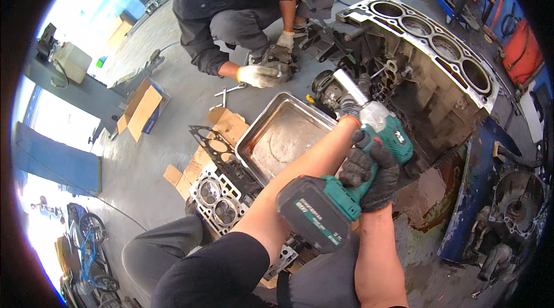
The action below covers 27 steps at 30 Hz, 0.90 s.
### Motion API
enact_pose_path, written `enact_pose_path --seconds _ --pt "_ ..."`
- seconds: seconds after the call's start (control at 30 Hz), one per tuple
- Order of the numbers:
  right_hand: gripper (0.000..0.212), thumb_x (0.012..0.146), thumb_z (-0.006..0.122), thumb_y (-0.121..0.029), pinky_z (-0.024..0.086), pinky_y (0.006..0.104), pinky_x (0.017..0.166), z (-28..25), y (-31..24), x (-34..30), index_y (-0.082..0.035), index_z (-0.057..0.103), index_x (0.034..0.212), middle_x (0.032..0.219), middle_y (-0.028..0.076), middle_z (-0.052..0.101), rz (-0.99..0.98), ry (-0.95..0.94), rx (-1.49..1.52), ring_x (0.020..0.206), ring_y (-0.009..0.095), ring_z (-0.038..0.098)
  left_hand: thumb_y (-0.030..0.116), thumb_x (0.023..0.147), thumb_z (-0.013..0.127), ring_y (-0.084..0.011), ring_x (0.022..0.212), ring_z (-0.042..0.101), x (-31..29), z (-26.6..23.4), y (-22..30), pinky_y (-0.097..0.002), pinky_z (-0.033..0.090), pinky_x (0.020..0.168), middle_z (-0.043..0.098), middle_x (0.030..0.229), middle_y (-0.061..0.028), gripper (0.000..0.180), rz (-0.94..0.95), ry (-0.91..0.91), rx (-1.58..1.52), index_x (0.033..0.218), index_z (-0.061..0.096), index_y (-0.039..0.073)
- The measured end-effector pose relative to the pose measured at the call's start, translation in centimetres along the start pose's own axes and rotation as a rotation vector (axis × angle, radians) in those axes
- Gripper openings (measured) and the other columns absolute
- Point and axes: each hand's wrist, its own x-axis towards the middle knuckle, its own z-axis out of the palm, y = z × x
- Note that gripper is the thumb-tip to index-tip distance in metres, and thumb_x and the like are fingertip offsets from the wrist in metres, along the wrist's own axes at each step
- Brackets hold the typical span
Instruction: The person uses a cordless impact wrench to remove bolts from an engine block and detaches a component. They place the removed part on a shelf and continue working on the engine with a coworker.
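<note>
My right hand (378, 178), in a dark grey work glove, is wrapped round the handle of a green and black cordless impact wrench (397, 142). A long silver socket (351, 87) points from its nose toward the dirty engine parts. Its large black battery (314, 213) faces me. My left arm crosses over a metal tray, and my gloved left hand (350, 107) is beside the socket, next to a round pulley (326, 90); its fingers are mostly hidden by the tool. The engine block (441, 88) lies to the right, with several open cylinder bores along its pale top face.
A person in dark clothes crouches opposite, white-gloved hands (262, 75) on a dark metal part (280, 58). The tray (239, 145), a cylinder head (214, 199), gasket (219, 145) and cardboard box (141, 113) lie leftward. A transmission housing (517, 204) and oily puddle (430, 198) are at right.
</note>
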Motion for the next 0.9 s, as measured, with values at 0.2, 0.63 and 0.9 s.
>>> enact_pose_path --seconds 0.2,0.63,0.9 --pt "0.042 0.093 0.06 -0.027 0.038 0.0344 0.056 0.2 -1.1 -1.7 -0.005 0.052 0.128 0.067 -0.001 0.041 -0.043 -0.007 -0.046 0.055 0.013 0.041 0.019 0.089 0.051 -0.0395 0.096 0.065 2.1 -2.7 4.6 -0.0449 0.052 0.086 0.068 0.102 -0.0223 0.027 0.24 0.041 0.635 0.108 0.067 0.007" --pt "0.049 0.092 0.061 -0.028 0.037 0.0354 0.056 0.0 -2.2 -3.8 -0.005 0.048 0.132 0.072 0.001 0.045 -0.137 0.001 -0.188 0.057 0.014 0.043 0.026 0.074 0.068 -0.035 0.086 0.072 4.9 -8.7 17.1 -0.0468 0.058 0.072 0.073 0.089 -0.0187 0.023 -0.077 -0.181 0.966 0.085 0.078 0.009" --pt "0.048 0.093 0.061 -0.029 0.036 0.0342 0.059 -0.4 -3.4 -4.3 -0.005 0.047 0.132 0.072 0.0 0.041 -0.178 -0.091 -0.173 0.06 0.014 0.04 0.036 0.084 0.06 -0.0395 0.095 0.068 3.0 -8.8 12.5 -0.0498 0.052 0.085 0.071 0.1 -0.0215 0.034 -0.005 -0.016 0.542 0.099 0.072 0.007"
